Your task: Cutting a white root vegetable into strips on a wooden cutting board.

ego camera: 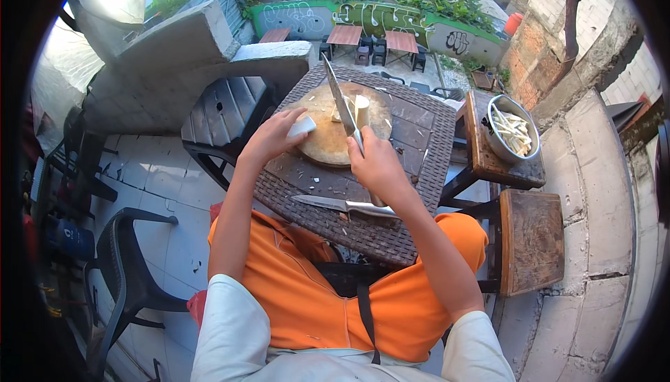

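Observation:
My left hand (273, 135) rests at the left side of a round wooden chopping board (319, 146), its fingers on a pale, smooth-cut piece of root vegetable (302, 126). My right hand (381, 165) grips a large kitchen knife (339, 94), its blade slanting up over the board, point away from me. Behind the blade, a whitish cylindrical root piece (362, 111) stands on end. A smaller pale chunk (336, 115) sits beside it, partly hidden by the blade. Across the table's near side lies a second knife with a metal handle (322, 202), partly behind my right wrist.
The board sits on a brown woven table (293, 213) with pale scraps. To the right, a steel bowl of pale strips (512, 130) stands on a wooden stool (479, 159); another wooden stool (533, 243) is nearer. Black plastic stool (225, 107) and chair (123, 267) stand left.

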`<action>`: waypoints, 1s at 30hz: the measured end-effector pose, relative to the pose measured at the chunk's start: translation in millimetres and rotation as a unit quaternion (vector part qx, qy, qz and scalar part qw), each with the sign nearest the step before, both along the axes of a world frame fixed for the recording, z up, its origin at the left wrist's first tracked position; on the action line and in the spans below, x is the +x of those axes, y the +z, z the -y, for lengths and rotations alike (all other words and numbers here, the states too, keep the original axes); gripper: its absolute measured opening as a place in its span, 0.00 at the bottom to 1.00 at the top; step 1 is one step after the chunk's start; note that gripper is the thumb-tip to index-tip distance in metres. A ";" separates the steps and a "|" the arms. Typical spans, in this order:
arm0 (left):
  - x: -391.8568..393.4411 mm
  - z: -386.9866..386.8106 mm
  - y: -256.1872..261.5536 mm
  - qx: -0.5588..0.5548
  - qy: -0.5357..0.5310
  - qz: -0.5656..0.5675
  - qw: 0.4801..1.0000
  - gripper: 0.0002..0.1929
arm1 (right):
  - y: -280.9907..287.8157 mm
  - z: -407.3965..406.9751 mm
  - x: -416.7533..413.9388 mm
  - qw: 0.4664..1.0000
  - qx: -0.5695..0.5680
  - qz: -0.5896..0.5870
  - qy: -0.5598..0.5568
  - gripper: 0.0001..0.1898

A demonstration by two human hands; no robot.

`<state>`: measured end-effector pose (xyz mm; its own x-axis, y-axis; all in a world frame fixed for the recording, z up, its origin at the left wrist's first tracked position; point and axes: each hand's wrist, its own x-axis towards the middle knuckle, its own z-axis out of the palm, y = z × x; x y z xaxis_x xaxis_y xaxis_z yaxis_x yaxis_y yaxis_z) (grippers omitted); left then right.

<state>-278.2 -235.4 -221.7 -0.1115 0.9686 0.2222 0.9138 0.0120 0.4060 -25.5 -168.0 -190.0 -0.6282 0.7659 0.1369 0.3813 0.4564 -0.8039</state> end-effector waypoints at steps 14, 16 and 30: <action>-0.2 4.4 -11.2 -0.006 -0.036 0.056 0.998 0.35 | -11.8 -4.2 -2.9 0.999 -0.036 -0.017 0.001 0.14; 7.7 9.1 1.1 -0.044 -0.050 0.038 0.997 0.41 | -9.7 -1.0 -3.5 0.998 -0.064 -0.004 0.013 0.14; 21.0 -2.0 -9.1 -0.003 -0.023 0.058 0.998 0.51 | -26.9 6.8 -12.8 0.994 -0.081 0.037 0.056 0.13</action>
<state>-257.2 -233.4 -230.8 -0.0905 0.9746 0.2050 0.8603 -0.0271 0.5091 -38.3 -174.8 -216.9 -0.7148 0.6986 -0.0315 0.3953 0.3665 -0.8423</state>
